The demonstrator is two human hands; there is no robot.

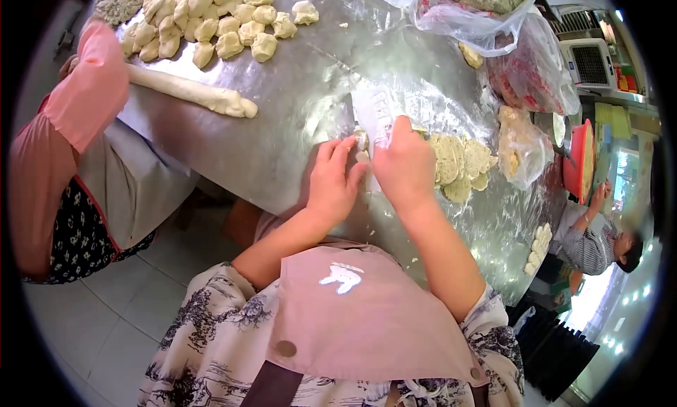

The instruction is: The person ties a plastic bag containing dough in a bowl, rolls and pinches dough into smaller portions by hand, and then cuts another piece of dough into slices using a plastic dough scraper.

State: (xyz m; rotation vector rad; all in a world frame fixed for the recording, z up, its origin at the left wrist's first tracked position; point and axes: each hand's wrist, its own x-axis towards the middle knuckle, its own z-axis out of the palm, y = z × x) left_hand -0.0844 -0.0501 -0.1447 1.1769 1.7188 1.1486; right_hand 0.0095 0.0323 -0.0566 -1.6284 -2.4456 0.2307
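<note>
A white plastic dough scraper (371,111) stands on edge on the metal table, and my right hand (407,163) is closed around its near side. To its left, my left hand (331,180) has bent fingers and a thumb around a small piece of dough (362,155) against the scraper; the fingers partly cover it. Right of my right hand lie overlapping flat, pale green rounds of dough (455,163). My right hand hides part of that row.
Many dough lumps (229,37) and a long dough roll (190,89) lie left on the metal table (296,89), by a co-worker's pink sleeve (99,75). Plastic bags (525,68), a red basin (578,160) and small dough pieces (539,248) are right. Another person (592,241) stands beyond.
</note>
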